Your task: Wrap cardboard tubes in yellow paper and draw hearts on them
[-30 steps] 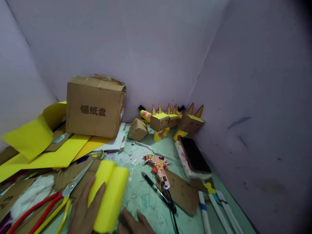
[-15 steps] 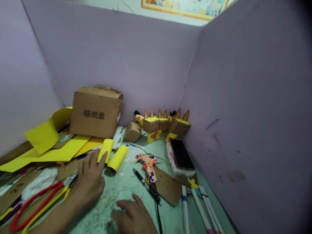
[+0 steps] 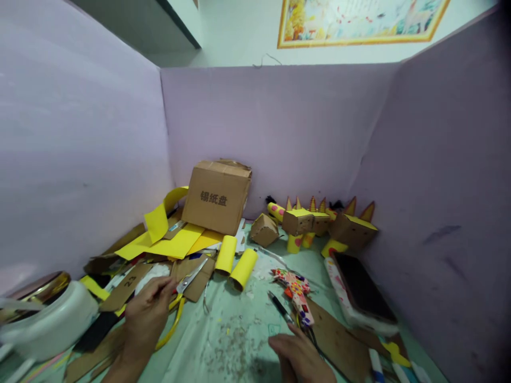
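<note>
Left hand: The left hand (image 3: 148, 315) was over the handle part of the scissors (image 3: 190, 276), with its fingers bent. I could not tell if it grasped them.
Scissors: They lay partly under this hand, and the blades pointed away from the person over brown cardboard (image 3: 198, 291).
Right hand: The right hand (image 3: 297, 354) was released, fingers loosely bent, and no object was visible in it. It was near the lower end of the pen (image 3: 280, 306).
Pen: It lay just beside the flowered glue gun (image 3: 297, 292), on the green table (image 3: 227, 340).
Yellow rolls: The left roll (image 3: 225, 254) and the right roll (image 3: 243, 269) lay side by side, beyond the scissors.
Carton: The carton (image 3: 217, 197) stood tilted at the back, behind the yellow paper (image 3: 175, 246).
Figures: The horned cardboard figures (image 3: 298, 221) stood near the back wall (image 3: 271, 127).
Phone: The dark phone (image 3: 362, 287) rested on a white pack (image 3: 343, 303), at the right side.
</note>
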Action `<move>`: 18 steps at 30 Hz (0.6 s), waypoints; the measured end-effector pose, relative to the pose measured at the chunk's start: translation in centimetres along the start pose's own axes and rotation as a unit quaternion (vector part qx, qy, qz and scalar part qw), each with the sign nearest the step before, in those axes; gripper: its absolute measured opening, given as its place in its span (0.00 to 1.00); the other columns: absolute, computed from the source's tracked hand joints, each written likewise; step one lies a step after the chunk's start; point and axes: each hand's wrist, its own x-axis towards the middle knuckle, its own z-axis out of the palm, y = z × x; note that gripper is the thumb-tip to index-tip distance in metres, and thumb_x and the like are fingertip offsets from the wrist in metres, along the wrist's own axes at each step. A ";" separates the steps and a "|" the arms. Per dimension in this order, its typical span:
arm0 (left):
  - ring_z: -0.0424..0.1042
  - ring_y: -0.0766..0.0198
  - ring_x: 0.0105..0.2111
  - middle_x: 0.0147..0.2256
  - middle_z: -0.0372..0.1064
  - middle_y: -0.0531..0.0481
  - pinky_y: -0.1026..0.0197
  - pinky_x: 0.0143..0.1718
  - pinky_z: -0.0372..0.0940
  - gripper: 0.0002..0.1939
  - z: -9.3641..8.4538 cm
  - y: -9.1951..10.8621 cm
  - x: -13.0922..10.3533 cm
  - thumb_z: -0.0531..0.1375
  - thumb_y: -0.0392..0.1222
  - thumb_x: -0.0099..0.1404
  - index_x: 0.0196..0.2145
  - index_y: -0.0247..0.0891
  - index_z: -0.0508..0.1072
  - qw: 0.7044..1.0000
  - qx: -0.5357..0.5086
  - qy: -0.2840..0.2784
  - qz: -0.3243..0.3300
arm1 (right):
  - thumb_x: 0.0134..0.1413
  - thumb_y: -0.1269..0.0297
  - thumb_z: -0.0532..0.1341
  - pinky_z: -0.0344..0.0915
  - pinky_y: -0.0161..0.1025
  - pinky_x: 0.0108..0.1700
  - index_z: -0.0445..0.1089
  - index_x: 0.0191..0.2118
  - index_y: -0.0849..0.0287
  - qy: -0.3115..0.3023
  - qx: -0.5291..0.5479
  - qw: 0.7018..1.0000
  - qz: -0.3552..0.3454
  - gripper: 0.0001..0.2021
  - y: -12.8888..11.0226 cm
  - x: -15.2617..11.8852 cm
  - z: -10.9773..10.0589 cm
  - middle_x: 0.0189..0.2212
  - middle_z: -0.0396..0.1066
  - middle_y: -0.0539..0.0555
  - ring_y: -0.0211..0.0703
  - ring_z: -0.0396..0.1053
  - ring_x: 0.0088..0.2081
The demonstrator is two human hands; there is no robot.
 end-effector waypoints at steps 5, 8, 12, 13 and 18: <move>0.63 0.62 0.21 0.15 0.63 0.54 0.63 0.23 0.59 0.15 -1.4 0.9 0.8 0.56 0.53 0.50 0.18 0.39 0.68 0.995 -0.017 -0.014 -0.101 | 0.47 0.81 0.56 0.73 0.46 0.45 0.67 0.45 0.54 -0.009 0.007 1.000 -0.002 0.20 0.6 -0.3 -0.6 0.33 0.78 0.51 0.45 0.77 0.33; 0.56 0.65 0.17 0.12 0.51 0.57 0.64 0.19 0.53 0.19 -1.3 0.8 0.3 0.53 0.54 0.53 0.12 0.41 0.59 0.993 -0.020 -0.029 -0.112 | 0.47 0.81 0.56 0.72 0.47 0.46 0.67 0.45 0.54 -0.021 0.029 0.999 0.007 0.20 0.1 -0.3 -0.5 0.33 0.78 0.50 0.44 0.77 0.34; 0.50 0.68 0.13 0.10 0.45 0.58 0.64 0.16 0.49 0.23 -0.2 1.0 -0.8 0.53 0.55 0.55 0.09 0.42 0.54 0.987 -0.046 -0.066 -0.139 | 0.48 0.80 0.55 0.71 0.48 0.48 0.67 0.45 0.54 -0.035 0.053 0.998 0.018 0.19 -1.1 -0.2 -0.3 0.33 0.78 0.50 0.42 0.77 0.34; 0.52 0.67 0.14 0.10 0.48 0.57 0.64 0.16 0.50 0.22 0.2 1.2 -1.1 0.53 0.55 0.54 0.10 0.41 0.56 0.985 -0.057 -0.078 -0.141 | 0.49 0.80 0.55 0.70 0.49 0.49 0.67 0.45 0.54 -0.028 0.058 0.998 0.026 0.19 -1.3 -0.2 -0.2 0.32 0.78 0.50 0.42 0.77 0.34; 0.67 0.63 0.23 0.24 0.69 0.51 0.62 0.25 0.65 0.17 2.2 3.4 -2.2 0.61 0.53 0.47 0.28 0.37 0.71 0.959 -0.185 -0.139 -0.164 | 0.53 0.77 0.54 0.68 0.52 0.51 0.70 0.39 0.53 0.023 0.068 0.990 0.123 0.13 -2.3 -0.6 0.7 0.29 0.77 0.50 0.43 0.76 0.33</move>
